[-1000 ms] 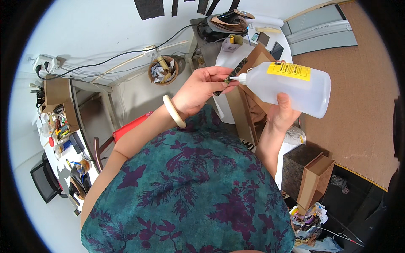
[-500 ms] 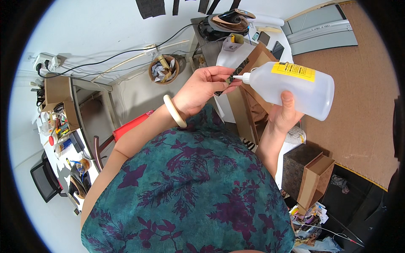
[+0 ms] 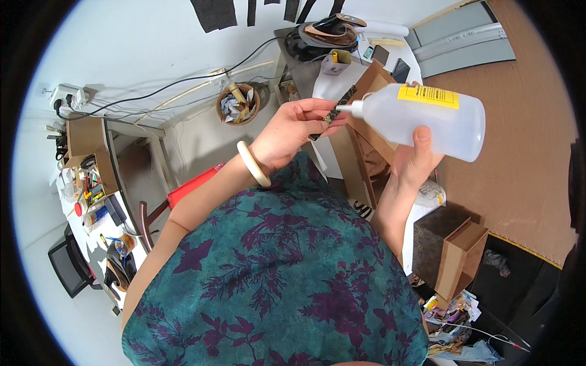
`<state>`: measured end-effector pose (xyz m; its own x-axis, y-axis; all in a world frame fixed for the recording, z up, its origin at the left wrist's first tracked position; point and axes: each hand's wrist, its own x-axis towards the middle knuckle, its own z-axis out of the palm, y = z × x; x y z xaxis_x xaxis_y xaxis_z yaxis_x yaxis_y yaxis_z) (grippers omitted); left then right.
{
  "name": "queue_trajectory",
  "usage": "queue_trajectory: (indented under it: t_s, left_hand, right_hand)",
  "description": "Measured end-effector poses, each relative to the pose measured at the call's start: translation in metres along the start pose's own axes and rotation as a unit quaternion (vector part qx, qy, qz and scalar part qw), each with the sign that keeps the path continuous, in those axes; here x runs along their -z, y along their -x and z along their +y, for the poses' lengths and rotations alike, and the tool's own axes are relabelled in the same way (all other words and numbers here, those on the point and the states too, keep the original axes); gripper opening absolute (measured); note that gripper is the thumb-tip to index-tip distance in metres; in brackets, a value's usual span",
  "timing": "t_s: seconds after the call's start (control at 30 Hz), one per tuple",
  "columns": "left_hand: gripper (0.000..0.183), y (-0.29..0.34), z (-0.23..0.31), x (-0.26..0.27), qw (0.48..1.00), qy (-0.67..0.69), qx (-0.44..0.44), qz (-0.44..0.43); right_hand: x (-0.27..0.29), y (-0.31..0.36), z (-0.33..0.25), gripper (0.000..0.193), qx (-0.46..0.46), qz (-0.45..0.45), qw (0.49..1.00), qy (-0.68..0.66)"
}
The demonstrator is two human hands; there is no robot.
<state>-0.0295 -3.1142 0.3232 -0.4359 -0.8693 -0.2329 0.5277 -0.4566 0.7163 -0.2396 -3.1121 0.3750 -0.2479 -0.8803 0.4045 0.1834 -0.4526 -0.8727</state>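
Between the thumb and fingers of my left hand [image 3: 299, 127] is a narrow dark strip [image 3: 346, 97] with a gold pattern, held at a slant. A cream bangle [image 3: 253, 163] circles that wrist. My right hand [image 3: 417, 160] grips a large translucent squeeze bottle [image 3: 439, 125] with a yellow label, tipped nearly onto its side. Its white nozzle points left and meets the strip beside my left fingertips; whether liquid comes out is too small to tell. Beneath the bottle, partly hidden by it, stands an open brown box [image 3: 354, 168].
An iron [image 3: 326, 33] rests on the far table beside a small bin-shaped holder [image 3: 336, 62]. A basket of paper scraps [image 3: 237, 105] stands on the floor. At right are a large brown board [image 3: 519, 152] and a cardboard box [image 3: 461, 259]. A cluttered side table [image 3: 101, 226] lies left.
The bottle has tilted closer to level, its base rising slightly with my right hand. My left hand keeps its hold on the strip, and the nozzle stays at it.
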Motion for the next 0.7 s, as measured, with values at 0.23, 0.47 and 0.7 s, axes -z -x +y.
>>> queue_trajectory:
  t_s: [0.23,0.47,0.7]
  left_hand:
    - [0.039,-0.003,0.001,0.001,1.000,0.009,-0.010,0.013]
    - [0.039,-0.008,0.010,-0.005,0.999,0.041,-0.014,0.032]
    - [0.037,-0.012,0.032,-0.016,0.997,0.025,-0.056,0.044]
  right_hand:
    - [0.021,-0.030,0.013,0.091,-0.127,0.029,0.981,-0.146]
    - [0.007,-0.083,0.008,0.081,-0.139,-0.077,0.969,-0.187]
    - [-0.057,-0.113,-0.011,0.076,-0.087,-0.014,0.980,-0.180]
